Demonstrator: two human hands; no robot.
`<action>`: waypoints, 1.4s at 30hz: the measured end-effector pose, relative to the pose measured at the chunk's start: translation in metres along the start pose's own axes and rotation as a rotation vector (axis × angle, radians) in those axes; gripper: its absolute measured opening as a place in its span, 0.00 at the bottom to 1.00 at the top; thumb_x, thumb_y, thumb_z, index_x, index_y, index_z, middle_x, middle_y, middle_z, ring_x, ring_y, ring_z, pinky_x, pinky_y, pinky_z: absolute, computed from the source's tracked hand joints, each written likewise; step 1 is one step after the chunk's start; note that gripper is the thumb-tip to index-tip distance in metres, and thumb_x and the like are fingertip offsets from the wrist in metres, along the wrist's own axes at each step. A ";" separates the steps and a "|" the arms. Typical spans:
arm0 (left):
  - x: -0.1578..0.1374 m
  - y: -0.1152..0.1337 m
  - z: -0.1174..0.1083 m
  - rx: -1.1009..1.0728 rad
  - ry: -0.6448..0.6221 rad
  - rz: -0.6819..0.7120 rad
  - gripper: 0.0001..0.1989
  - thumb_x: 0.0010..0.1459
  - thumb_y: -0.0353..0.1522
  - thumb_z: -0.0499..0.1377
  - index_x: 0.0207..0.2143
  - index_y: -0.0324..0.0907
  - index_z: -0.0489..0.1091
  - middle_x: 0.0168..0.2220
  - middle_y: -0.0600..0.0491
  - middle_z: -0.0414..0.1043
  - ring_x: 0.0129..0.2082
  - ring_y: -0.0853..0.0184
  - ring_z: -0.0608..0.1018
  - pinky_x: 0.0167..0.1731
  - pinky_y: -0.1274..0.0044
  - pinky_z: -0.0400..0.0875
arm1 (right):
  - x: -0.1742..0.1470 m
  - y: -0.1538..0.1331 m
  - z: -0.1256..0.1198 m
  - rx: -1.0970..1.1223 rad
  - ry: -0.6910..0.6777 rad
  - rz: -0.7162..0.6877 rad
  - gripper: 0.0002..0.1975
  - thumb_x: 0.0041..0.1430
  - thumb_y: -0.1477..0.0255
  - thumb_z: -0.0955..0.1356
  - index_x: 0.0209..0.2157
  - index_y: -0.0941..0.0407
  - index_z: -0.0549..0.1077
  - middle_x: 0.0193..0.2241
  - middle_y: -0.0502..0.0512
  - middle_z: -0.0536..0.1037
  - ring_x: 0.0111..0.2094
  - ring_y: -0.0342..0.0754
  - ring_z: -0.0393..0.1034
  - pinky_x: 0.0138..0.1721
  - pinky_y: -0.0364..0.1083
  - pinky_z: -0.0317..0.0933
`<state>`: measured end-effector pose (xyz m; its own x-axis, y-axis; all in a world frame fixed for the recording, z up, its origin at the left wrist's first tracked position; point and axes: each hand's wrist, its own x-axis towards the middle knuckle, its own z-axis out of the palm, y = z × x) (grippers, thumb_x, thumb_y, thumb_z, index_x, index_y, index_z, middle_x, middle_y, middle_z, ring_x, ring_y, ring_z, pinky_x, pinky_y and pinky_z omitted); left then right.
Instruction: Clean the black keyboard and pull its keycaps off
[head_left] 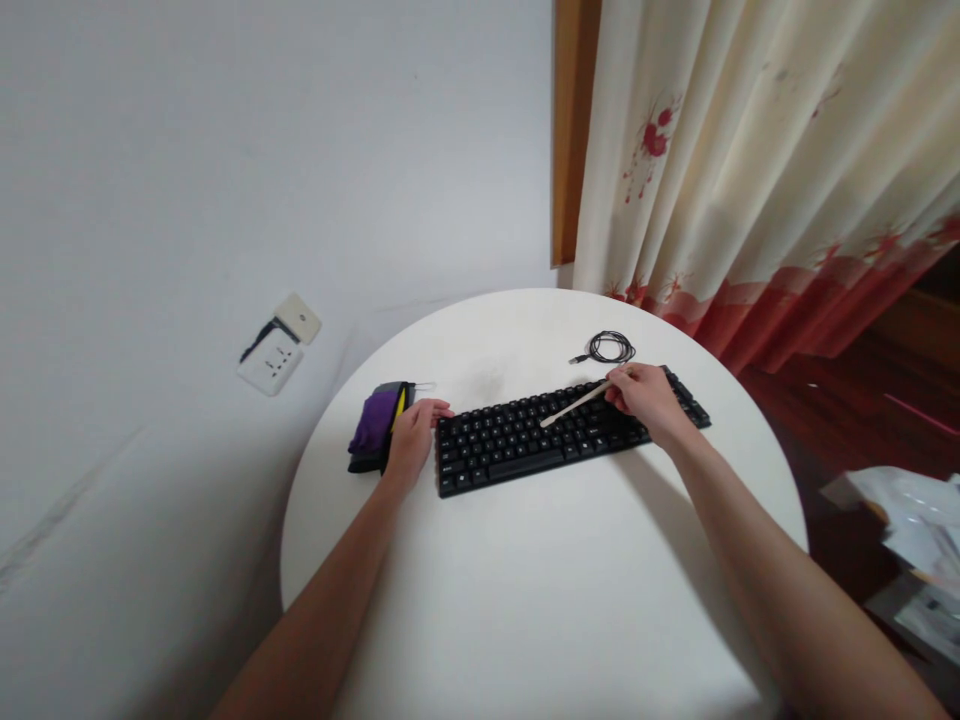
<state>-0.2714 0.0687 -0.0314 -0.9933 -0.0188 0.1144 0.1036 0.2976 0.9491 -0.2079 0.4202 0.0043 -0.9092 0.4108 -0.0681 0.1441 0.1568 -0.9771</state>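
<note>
From the head camera, a flat black plastic keyboard (562, 428) lies slightly askew on a smooth round white table (540, 580). The right hand (646, 398) rests on the keyboard's right end, fingers pinched shut around a thin pale stick (576, 403) whose tip touches the keys near the middle. The left hand (412, 440) grips the keyboard's left edge, just beside a soft purple and black pouch (373, 425). A coiled black cable (609, 347) lies behind the keyboard

Keyboard's (559, 436) right end — under right hand (646, 400)
</note>
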 end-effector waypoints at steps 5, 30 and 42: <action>0.000 0.002 0.000 0.009 0.000 0.008 0.17 0.58 0.42 0.52 0.33 0.39 0.74 0.31 0.48 0.79 0.35 0.61 0.79 0.39 0.71 0.71 | -0.013 -0.005 0.019 0.034 -0.066 -0.106 0.09 0.52 0.67 0.68 0.24 0.59 0.73 0.17 0.51 0.72 0.17 0.40 0.60 0.18 0.40 0.51; -0.003 0.006 0.000 0.021 -0.002 0.009 0.17 0.58 0.41 0.52 0.34 0.39 0.74 0.31 0.48 0.78 0.35 0.60 0.79 0.39 0.71 0.72 | 0.009 -0.002 -0.035 0.087 -0.050 0.154 0.06 0.53 0.77 0.67 0.23 0.61 0.74 0.19 0.55 0.74 0.18 0.40 0.63 0.17 0.38 0.55; -0.003 0.005 -0.001 0.055 -0.015 -0.002 0.18 0.60 0.41 0.51 0.35 0.38 0.73 0.32 0.48 0.78 0.36 0.61 0.79 0.41 0.71 0.72 | 0.002 -0.009 -0.034 -0.082 -0.011 0.111 0.08 0.56 0.78 0.66 0.23 0.61 0.74 0.19 0.55 0.75 0.16 0.39 0.64 0.17 0.38 0.57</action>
<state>-0.2680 0.0690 -0.0265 -0.9942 -0.0051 0.1078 0.0992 0.3497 0.9316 -0.1982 0.4500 0.0195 -0.8900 0.4202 -0.1772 0.2748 0.1840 -0.9437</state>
